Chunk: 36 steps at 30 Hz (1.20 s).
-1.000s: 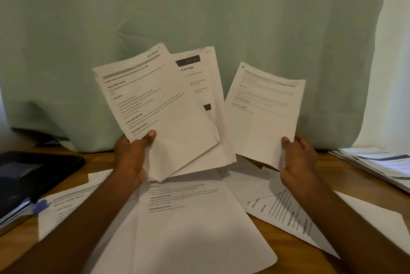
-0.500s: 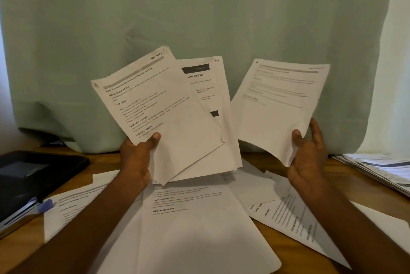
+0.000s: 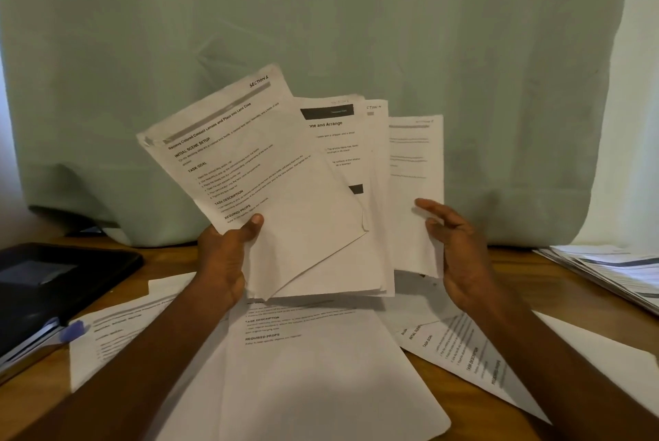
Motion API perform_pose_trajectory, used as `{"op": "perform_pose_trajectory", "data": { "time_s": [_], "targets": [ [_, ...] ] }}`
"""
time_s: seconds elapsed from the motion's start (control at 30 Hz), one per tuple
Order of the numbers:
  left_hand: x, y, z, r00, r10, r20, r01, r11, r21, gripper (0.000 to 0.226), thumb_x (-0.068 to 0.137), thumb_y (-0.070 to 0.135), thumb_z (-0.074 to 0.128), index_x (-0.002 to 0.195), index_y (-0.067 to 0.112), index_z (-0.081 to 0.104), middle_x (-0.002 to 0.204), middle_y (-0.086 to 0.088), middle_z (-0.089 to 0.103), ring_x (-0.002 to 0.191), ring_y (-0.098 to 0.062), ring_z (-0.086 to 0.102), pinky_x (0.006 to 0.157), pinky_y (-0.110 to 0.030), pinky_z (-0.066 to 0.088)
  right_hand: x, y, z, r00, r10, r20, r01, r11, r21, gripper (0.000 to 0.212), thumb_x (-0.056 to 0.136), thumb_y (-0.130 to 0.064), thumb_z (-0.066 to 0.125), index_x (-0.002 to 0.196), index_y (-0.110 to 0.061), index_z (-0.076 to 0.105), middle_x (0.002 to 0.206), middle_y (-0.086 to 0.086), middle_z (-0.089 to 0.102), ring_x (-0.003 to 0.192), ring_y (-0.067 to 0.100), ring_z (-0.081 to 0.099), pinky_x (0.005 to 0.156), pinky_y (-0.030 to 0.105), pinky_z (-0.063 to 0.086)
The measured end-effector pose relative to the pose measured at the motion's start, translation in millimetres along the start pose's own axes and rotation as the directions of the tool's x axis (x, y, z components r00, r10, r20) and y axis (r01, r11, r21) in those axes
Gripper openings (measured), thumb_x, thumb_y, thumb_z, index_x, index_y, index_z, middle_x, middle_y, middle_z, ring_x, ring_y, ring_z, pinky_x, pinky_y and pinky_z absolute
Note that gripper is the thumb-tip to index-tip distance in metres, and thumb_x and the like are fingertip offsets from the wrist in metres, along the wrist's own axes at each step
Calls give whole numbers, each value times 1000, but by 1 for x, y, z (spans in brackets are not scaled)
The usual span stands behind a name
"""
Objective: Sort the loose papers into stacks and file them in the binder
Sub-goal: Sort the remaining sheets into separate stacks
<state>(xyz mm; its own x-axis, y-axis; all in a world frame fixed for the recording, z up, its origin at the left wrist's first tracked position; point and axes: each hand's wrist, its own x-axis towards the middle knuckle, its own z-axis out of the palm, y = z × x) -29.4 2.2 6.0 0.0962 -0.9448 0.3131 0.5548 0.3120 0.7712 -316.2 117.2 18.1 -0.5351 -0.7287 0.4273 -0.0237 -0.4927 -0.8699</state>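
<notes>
My left hand grips a fanned bundle of printed sheets at its lower left corner, thumb on the front page headed "Section 1". A single sheet stands at the right end of the fan, tucked behind the others. My right hand is at that sheet's right edge, its fingers nearly straight and touching the front of the paper. Several loose printed pages lie spread on the wooden table below both hands. The black binder lies shut at the left edge.
A stack of papers sits at the table's right edge. A blue-tipped object pokes out beside the binder. A pale green curtain hangs right behind the table.
My right hand brought its single sheet leftward and set it behind the fan in my left hand. Its fingers have loosened from the earlier pinch. The bundle shifted slightly.
</notes>
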Motion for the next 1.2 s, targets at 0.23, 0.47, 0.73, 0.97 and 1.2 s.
{"op": "perform_pose_trajectory", "data": {
  "time_s": [0.23,0.47,0.73,0.97,1.2],
  "targets": [
    [-6,-8,6,1000,-20,16,20,1000,-11,37,86,0,76,106,29,67,106,9,73,99,-9,67,78,-25,52,-29,-3,29,949,186,256,-220,969,111,44,94,-43,55,123,-13,70,116,10,75,106,29,73,91,44,60],
    [-10,-13,5,976,-111,185,111,994,10,50,84,4,77,128,26,65,121,2,74,112,-19,69,93,-41,55,-30,12,31,984,127,125,-120,991,-65,26,77,-20,84,100,-18,74,96,2,80,87,18,77,69,27,61],
    [-4,-20,-2,974,-139,178,118,985,127,50,78,1,82,121,23,69,118,-2,75,112,-27,69,100,-50,54,-27,9,29,986,163,23,-162,986,-24,50,64,-34,88,106,-16,69,101,4,77,93,23,73,78,37,60],
    [3,-22,-5,990,-120,79,112,989,94,46,76,4,85,113,28,70,117,0,75,112,-27,68,101,-53,53,-26,7,35,989,150,-19,-149,988,38,37,81,-39,75,111,-21,65,114,4,73,104,26,70,97,49,55],
    [1,-20,-2,989,-138,60,136,990,36,40,82,2,80,110,27,69,114,1,74,109,-25,68,87,-42,57,-27,5,35,989,142,-39,-140,989,50,57,78,-41,74,126,-13,63,113,4,74,102,25,70,97,49,55]
  ]
}}
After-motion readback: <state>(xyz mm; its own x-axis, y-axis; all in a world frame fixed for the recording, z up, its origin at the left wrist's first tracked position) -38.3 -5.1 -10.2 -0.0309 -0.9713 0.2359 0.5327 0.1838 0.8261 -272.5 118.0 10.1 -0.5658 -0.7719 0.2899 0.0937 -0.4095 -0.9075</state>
